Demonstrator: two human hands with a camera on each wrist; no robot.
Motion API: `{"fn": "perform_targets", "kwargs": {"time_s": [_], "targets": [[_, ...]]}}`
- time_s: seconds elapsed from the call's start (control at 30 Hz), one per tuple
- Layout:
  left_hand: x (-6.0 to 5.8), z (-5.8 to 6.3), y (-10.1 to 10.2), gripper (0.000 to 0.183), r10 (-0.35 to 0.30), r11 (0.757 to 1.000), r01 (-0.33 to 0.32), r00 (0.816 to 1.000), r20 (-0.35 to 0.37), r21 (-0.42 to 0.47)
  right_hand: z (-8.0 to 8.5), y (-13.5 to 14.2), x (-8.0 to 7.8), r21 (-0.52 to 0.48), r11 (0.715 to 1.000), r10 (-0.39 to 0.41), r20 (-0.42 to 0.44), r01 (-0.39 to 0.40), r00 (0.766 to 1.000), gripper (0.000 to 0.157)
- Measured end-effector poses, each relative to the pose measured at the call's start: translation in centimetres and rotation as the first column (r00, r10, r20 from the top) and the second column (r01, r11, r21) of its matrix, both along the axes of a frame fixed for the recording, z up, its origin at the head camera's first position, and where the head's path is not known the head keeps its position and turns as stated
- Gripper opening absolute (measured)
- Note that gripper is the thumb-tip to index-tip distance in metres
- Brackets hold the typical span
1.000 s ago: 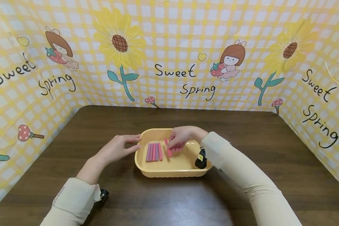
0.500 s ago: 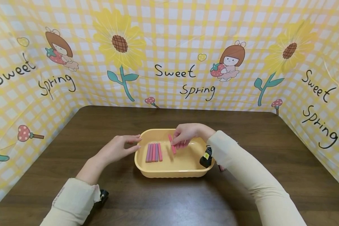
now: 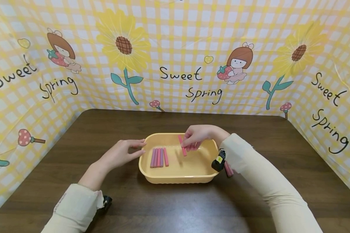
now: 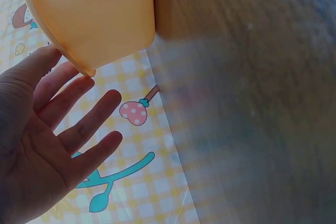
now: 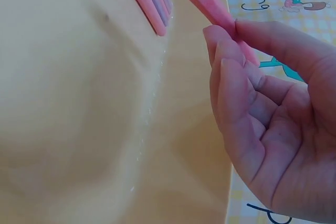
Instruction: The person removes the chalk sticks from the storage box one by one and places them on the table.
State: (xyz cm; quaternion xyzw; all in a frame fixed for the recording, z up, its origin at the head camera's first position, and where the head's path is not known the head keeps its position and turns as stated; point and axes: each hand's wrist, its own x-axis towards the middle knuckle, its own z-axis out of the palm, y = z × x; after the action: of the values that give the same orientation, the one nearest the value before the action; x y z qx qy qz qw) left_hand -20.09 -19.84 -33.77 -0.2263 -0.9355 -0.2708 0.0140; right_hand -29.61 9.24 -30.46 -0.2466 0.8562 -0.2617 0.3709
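Observation:
My right hand (image 3: pixel 199 136) pinches a short pink stick (image 3: pixel 184 151) between thumb and fingertips, above the yellow plastic tray (image 3: pixel 180 177). In the right wrist view the held stick (image 5: pixel 207 2) looks faceted and solid pink; its exact kind I cannot tell. On the tray floor, at the left, lies a row of several pink and purple sticks (image 3: pixel 157 157); the rightmost pink one (image 3: pixel 166 157) sits slightly apart. My left hand (image 3: pixel 121 153) touches the tray's left rim with its fingertips. Its fingers (image 4: pixel 86 127) look extended in the left wrist view.
More reddish sticks (image 3: pixel 228 169) lie on the dark wooden table (image 3: pixel 163 210) just right of the tray, partly hidden by the right sleeve. A black wrist camera (image 3: pixel 218 160) hangs over the tray's right rim. Yellow checked cloth (image 3: pixel 175 42) encloses the table's back and sides.
My right hand has lifted the pink stick up and to the right, away from the row. The sticks beside the tray have come into view. My left hand has stayed put.

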Motion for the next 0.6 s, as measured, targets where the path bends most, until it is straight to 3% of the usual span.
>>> {"fn": "perform_targets", "kwargs": {"time_s": [0.6], "targets": [[-0.2, -0.3, 0.0, 0.038, 0.008, 1.0, -0.008, 1.0, 0.0, 0.003, 0.4, 1.9, 0.5, -0.021, 1.0, -0.023, 0.021, 0.023, 1.0, 0.02]]}}
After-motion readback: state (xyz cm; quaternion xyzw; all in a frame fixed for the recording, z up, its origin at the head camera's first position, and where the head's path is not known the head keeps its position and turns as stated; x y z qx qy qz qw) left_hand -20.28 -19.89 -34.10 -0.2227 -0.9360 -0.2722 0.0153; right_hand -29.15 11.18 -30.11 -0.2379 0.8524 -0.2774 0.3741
